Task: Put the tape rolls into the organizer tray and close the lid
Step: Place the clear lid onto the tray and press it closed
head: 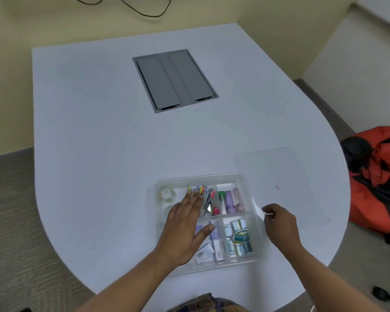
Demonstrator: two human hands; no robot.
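Note:
The clear organizer tray (pixel 245 179) sits near the table's front edge, with its compartments holding pens, small bottles and little packets. Two clear tape rolls lie in its left compartment: one tape roll (pixel 166 194) at the far end, the second tape roll (pixel 169 209) partly hidden under my fingers. My left hand (pixel 185 230) is spread flat over the tray's left half and holds nothing. My right hand (pixel 279 224) is just right of the tray, its fingers pinched on the near left edge of the clear lid (pixel 279 167), which lies on the table to the right.
A grey cable hatch (pixel 175 81) is set into the white table (pixel 95 131) farther back. An orange and black bag (pixel 378 176) lies on the floor by the table's right edge. A black cable (pixel 144 12) hangs on the wall behind.

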